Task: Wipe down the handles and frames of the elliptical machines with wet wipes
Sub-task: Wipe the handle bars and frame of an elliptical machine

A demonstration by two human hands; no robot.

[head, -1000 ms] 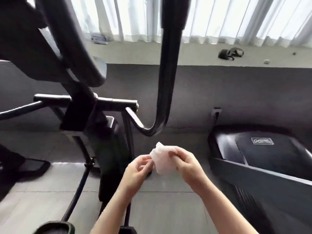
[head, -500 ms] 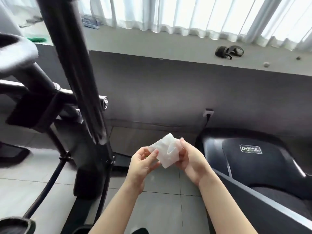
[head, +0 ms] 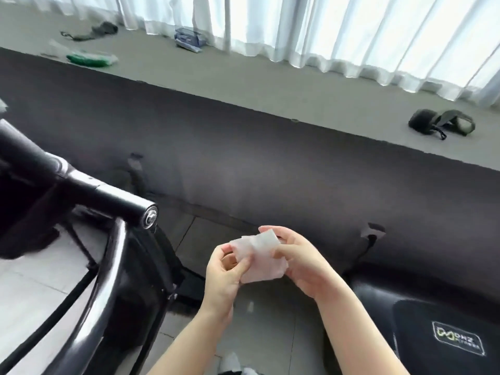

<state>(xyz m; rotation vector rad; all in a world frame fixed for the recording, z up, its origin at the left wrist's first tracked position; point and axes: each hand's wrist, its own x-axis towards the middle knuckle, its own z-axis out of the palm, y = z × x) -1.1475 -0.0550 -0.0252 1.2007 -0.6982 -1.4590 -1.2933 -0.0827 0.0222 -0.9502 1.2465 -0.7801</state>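
A white wet wipe (head: 261, 259), partly folded, is held in front of me between both hands. My left hand (head: 223, 280) pinches its left edge with thumb and fingers. My right hand (head: 303, 262) grips its right side, fingers curled round the top. The black elliptical machine (head: 89, 253) fills the lower left: a crossbar ends in a silver bolt cap (head: 150, 218), and a glossy curved frame tube (head: 108, 280) runs down from it. Both hands are to the right of the frame, not touching it.
A second black machine with a logo (head: 457, 342) sits at the lower right, its cable plugged into a wall socket (head: 374, 234). On the grey sill lie a wipes pack (head: 189, 40), a green item (head: 90, 58) and dark straps (head: 443, 125). White curtains hang behind.
The view has swung to the right and tilted, so the elliptical's upright handle has left the view. Both hands keep hold of the wipe and have reworked its fold.
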